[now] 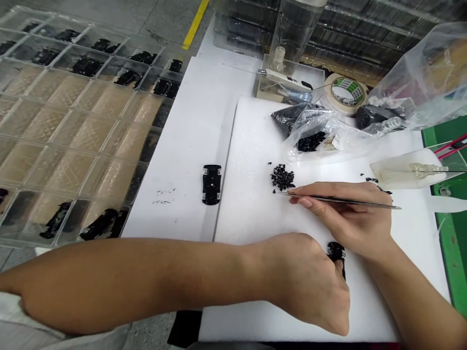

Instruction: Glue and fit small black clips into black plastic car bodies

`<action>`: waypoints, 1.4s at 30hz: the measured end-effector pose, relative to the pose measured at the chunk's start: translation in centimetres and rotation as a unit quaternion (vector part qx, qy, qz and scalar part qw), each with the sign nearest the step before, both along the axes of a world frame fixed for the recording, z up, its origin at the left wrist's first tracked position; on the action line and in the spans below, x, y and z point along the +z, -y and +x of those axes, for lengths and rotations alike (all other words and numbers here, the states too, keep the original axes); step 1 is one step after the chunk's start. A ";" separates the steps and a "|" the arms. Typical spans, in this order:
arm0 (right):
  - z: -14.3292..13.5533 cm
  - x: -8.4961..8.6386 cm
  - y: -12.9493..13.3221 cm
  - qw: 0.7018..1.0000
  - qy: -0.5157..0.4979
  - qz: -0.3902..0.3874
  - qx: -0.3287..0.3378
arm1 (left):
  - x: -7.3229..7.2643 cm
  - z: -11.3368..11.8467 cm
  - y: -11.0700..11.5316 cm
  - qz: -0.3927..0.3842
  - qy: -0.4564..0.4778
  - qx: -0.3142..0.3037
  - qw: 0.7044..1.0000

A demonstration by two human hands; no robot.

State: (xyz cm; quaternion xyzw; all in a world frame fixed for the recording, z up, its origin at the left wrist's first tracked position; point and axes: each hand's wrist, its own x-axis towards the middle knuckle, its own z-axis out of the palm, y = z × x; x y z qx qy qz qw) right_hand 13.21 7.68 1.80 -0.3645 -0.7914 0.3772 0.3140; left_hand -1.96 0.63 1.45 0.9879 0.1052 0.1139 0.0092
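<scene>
Picking a small black bit with tweezers (335, 199) looks like the step in hand, while a black chassis (335, 250) is kept at the ready. The right hand (359, 221) pinches the tweezers between thumb and fingers, their tips pointing left to a lone bit (274, 191) just below the pile (282, 177). Whether the tips grip that bit or only meet it, I cannot tell. The next move seems to call for a light, even squeeze and a steady lift, since so tiny a piece could easily flick away or turn in the tips.

The left hand (310, 279) reaches in from the left, curled closed on the near end of the chassis; one fingertip shows against it, the other fingers are hidden. The chassis lies over the white board (251, 214), just below the right hand and well apart from the pile. The pile sits up and to the left of both hands, near the tweezer tips. A second chassis (211, 184) lies beside the board's left edge, touched by neither hand.
</scene>
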 end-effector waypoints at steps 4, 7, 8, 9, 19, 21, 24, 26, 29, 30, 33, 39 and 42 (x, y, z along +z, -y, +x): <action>-0.1 -0.2 0.0 1.000 0.006 0.011 0.022 | -0.1 0.1 0.1 -0.006 -0.013 0.002 1.000; -0.2 -0.2 0.0 0.999 0.007 0.019 0.034 | -0.3 0.1 0.2 0.010 0.010 0.013 1.000; -0.1 -0.2 0.0 0.999 0.007 0.018 0.025 | -0.3 0.1 0.3 0.019 0.014 0.019 1.000; -0.1 -0.2 0.0 1.000 0.007 0.014 0.011 | -0.3 0.1 0.2 0.026 0.012 0.025 0.999; -0.3 -0.2 0.0 0.999 0.005 0.028 0.038 | 0.0 0.1 -0.4 -0.021 0.010 -0.006 1.000; -0.3 -0.2 0.0 0.999 0.002 0.028 0.032 | -0.3 0.3 -0.4 -0.022 0.023 -0.008 0.999; -0.3 -0.3 0.0 1.000 -0.002 0.024 0.017 | -0.9 0.4 -0.2 -0.007 0.038 0.001 0.999; -0.2 -0.3 0.0 0.999 0.000 0.027 0.018 | -1.4 0.5 0.1 0.007 0.065 0.019 0.998; -0.1 -0.2 -0.3 0.999 0.014 0.031 0.033 | -2.0 0.5 0.6 0.035 0.113 0.052 0.992; -0.1 -0.2 -0.3 0.999 0.018 0.029 0.038 | -2.2 0.5 0.7 0.046 0.125 0.058 0.989; -0.2 -0.1 -0.6 0.999 0.019 0.011 0.046 | -2.5 0.5 0.9 0.060 0.144 0.066 0.986; -0.2 -0.1 -0.6 0.999 0.018 -0.020 0.025 | -2.5 0.6 0.7 0.031 0.122 0.048 0.991; -0.3 -0.3 -0.4 0.999 0.016 -0.026 0.015 | -1.9 0.5 0.5 0.024 0.098 0.040 0.994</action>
